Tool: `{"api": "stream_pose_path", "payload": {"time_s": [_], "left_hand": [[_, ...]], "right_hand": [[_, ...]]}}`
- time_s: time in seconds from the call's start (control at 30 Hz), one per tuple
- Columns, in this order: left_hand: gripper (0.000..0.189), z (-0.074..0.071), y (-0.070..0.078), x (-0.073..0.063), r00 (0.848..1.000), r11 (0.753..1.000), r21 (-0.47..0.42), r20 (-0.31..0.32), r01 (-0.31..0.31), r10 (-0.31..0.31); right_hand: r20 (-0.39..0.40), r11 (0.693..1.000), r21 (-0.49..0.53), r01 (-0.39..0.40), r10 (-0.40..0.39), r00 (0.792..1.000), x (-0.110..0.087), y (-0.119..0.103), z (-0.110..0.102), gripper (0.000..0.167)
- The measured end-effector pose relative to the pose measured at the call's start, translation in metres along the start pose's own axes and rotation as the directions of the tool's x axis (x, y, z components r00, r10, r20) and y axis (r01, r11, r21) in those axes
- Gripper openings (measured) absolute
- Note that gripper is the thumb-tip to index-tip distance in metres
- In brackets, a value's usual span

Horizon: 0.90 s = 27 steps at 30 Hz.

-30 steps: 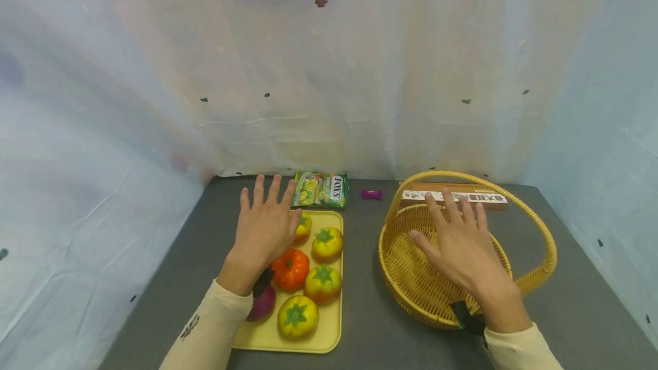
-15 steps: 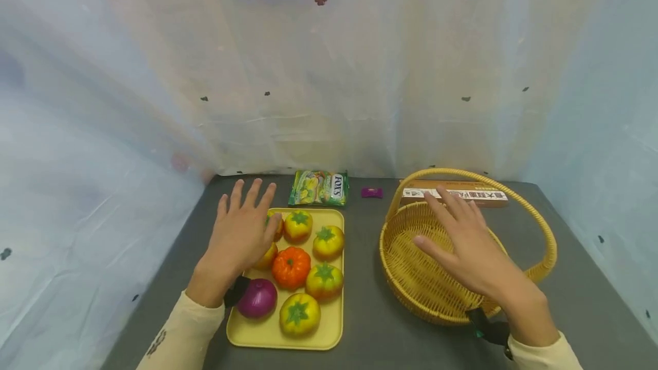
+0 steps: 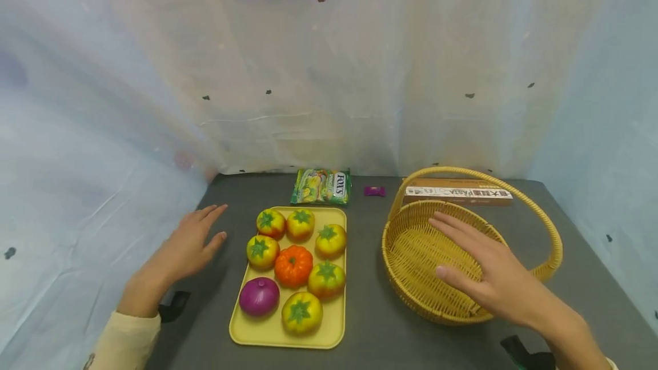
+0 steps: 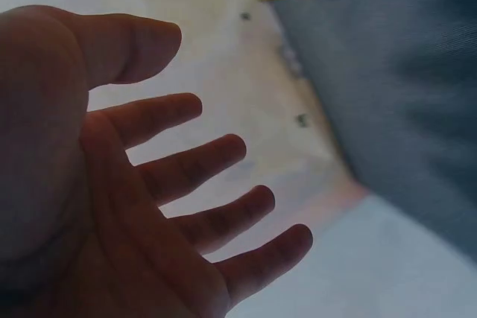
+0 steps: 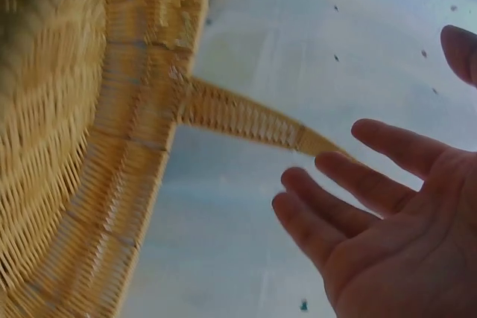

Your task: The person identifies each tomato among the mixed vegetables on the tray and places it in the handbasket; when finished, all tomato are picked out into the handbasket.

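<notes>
My left hand (image 3: 182, 247) hovers left of the yellow tray (image 3: 329, 333), fingers extended and holding nothing; the left wrist view shows its fingers (image 4: 216, 161) spread. On the tray lie a purple onion (image 3: 259, 297), an orange pumpkin (image 3: 293, 266) and several yellow-green tomato-like fruits (image 3: 302, 313). Over the right part of the wicker basket (image 3: 393, 278) hangs my right hand (image 3: 493, 273), its fingers straight and holding nothing. The right wrist view shows that hand's fingers (image 5: 320, 221) apart from the basket wall (image 5: 112, 184). Part of the basket is hidden behind the hand.
Behind the tray lies a green FOX'S candy bag (image 3: 321, 187), with a small purple wrapped candy (image 3: 374, 191) to its right. A long pasta box (image 3: 457, 192) lies behind the basket, whose tall handle (image 3: 534, 210) arches over the right side. Pale curtains (image 3: 329, 73) surround the grey table.
My left hand has moved left, off the tray, uncovering the fruits there. My right hand has shifted right and nearer to me, still over the basket. The objects stay in place.
</notes>
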<state>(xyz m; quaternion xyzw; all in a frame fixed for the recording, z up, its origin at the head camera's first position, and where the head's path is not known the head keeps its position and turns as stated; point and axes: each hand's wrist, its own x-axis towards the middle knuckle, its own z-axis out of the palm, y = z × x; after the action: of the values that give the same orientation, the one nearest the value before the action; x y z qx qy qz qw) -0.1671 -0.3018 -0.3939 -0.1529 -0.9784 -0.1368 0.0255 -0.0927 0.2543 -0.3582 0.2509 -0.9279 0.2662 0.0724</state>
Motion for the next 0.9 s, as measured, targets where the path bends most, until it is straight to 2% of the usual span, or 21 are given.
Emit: {"api": "stream_pose_path", "payload": {"time_s": [0.2, 0.37, 0.43, 0.53, 0.67, 0.77, 0.9], "left_hand": [[0.061, 0.036, -0.023, 0.015, 0.998, 0.997, -0.073, 0.067, -0.015, 0.020], [0.060, 0.064, -0.031, 0.033, 0.991, 0.993, -0.112, 0.124, -0.037, 0.051], [0.060, 0.071, -0.032, 0.040, 0.988, 0.993, -0.113, 0.151, -0.022, 0.039], [0.061, 0.076, -0.030, 0.047, 0.983, 0.993, -0.113, 0.186, 0.024, -0.002], [0.062, 0.075, -0.025, 0.052, 0.971, 0.990, -0.113, 0.234, 0.081, -0.052], [0.063, 0.073, -0.021, 0.055, 0.965, 0.990, -0.108, 0.255, 0.094, -0.064], [0.063, 0.070, -0.018, 0.057, 0.964, 0.991, -0.103, 0.259, 0.081, -0.052]], "right_hand": [[0.040, 0.998, -0.011, 0.068, -0.067, 0.997, 0.004, 0.001, 0.023, 0.075], [0.101, 0.994, 0.016, 0.113, -0.114, 0.988, 0.014, -0.009, 0.051, 0.071], [0.137, 0.993, 0.044, 0.113, -0.118, 0.984, 0.019, -0.016, 0.063, 0.070], [0.189, 0.990, 0.081, 0.116, -0.129, 0.973, 0.029, -0.026, 0.079, 0.069], [0.231, 0.983, 0.136, 0.119, -0.149, 0.962, 0.041, -0.036, 0.099, 0.068], [0.248, 0.978, 0.171, 0.117, -0.158, 0.956, 0.052, -0.043, 0.111, 0.066], [0.274, 0.975, 0.201, 0.099, -0.153, 0.949, 0.066, -0.052, 0.125, 0.063]]}}
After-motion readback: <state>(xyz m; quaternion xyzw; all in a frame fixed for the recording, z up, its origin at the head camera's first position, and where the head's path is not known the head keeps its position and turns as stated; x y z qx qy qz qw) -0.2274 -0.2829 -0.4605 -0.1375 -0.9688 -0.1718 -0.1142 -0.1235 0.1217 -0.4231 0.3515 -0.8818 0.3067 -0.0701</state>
